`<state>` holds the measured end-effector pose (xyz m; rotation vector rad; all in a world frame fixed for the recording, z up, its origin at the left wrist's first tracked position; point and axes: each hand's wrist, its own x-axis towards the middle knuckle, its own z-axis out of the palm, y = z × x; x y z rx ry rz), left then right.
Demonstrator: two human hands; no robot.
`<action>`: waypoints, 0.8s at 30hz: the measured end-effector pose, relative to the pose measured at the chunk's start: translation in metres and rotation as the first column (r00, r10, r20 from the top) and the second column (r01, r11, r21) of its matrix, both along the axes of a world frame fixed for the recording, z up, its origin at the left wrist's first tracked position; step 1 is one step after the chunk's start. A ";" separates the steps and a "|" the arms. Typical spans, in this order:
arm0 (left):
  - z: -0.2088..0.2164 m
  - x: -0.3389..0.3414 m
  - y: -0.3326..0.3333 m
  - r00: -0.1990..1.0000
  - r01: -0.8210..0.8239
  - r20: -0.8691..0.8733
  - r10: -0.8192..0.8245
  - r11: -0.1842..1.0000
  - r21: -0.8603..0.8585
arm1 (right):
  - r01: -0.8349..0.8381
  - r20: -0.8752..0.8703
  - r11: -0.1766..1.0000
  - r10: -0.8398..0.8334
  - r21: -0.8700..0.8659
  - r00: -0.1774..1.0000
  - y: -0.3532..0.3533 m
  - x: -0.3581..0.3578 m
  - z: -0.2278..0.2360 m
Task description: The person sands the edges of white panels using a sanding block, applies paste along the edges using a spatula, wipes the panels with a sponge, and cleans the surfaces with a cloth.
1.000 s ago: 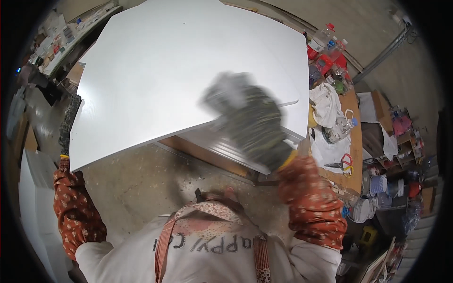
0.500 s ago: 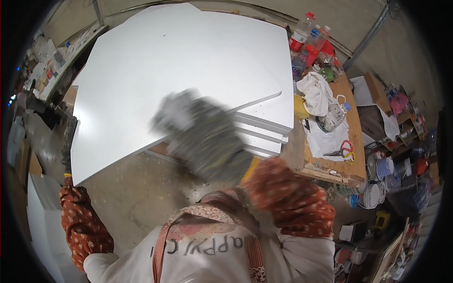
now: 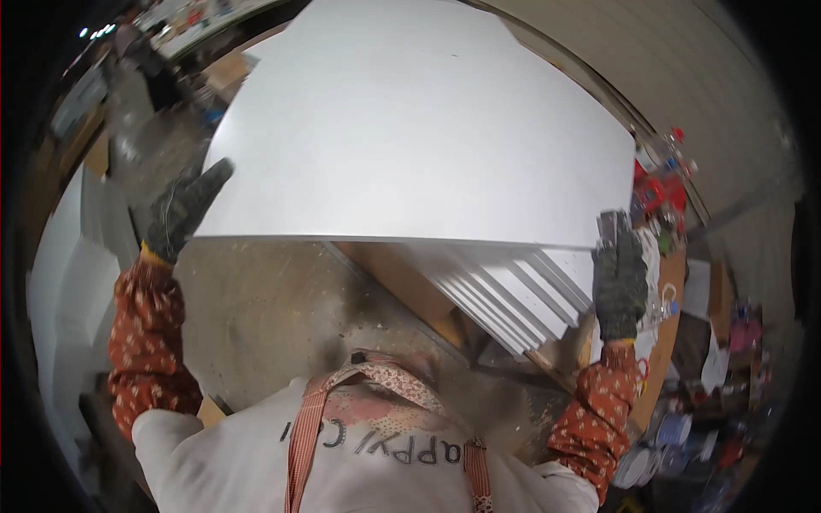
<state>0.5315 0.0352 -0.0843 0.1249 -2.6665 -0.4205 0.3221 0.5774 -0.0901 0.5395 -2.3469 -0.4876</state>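
A large white board (image 3: 410,145) spans the space before me, its near edge running straight across between my hands. My left hand (image 3: 181,212), in a dark grey-green work glove, grips the board's left edge with the thumb on top and the fingers hidden underneath. At the near right corner my right hand (image 3: 619,282), in a matching glove, is closed on the other edge. Below the board, a stack of more white boards (image 3: 522,299) shows its staggered edges.
A wooden workbench (image 3: 654,376) lies at the right, partly covered, with plastic bottles (image 3: 671,162) on its far part. Tubs and clutter (image 3: 658,453) stand beyond it. White panels (image 3: 64,282) lean at my left. Farther off at the left is another person (image 3: 150,64).
My right hand has moved from over the boards to the right edge of the top one. The board now sits turned square to me, apart from the stack's edges. My view has swung left.
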 end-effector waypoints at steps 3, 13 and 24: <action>-0.026 0.015 -0.043 0.962 0.214 -0.108 -0.253 0.935 -0.282 | -0.268 0.035 0.932 0.284 -0.243 0.958 -0.043 0.019 0.007; -0.056 0.010 -0.036 0.954 0.260 -0.253 -0.161 0.863 0.432 | -0.902 0.081 0.357 0.934 -0.242 0.348 -0.325 0.137 -0.012; -0.022 0.008 0.000 0.990 -0.011 -0.060 0.130 0.486 0.874 | -0.509 0.296 0.848 0.530 -0.150 0.795 -0.315 -0.048 0.032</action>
